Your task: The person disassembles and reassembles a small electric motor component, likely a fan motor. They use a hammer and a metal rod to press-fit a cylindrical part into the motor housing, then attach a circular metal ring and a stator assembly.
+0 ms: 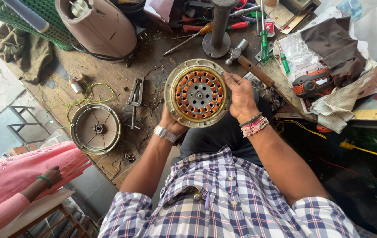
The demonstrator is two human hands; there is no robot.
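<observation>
I'm looking straight down at the round motor stator (198, 93), copper windings ringed inside a brass-coloured housing, held up above the wooden workbench (153, 75). My left hand (170, 124) is clamped on its lower edge, though most of the fingers are hidden behind the housing. My right hand (241, 98) wraps the right rim, thumb over the front, fingers out of sight behind.

Left of the stator, flat on the bench, lies a round metal end cover (96, 128); between the two sits a metal puller tool (135, 99). Just up and right of the stator, a hammer (248, 62) rests with its head near a steel post on a round base (218, 31). Further right of the stator there's a red power tool (314, 83), half buried under cloth. Up and left, a beige casing (98, 26) is cut off by the frame. Far down-left of the stator, another person's hand (52, 175) in a pink sleeve is partly cropped.
</observation>
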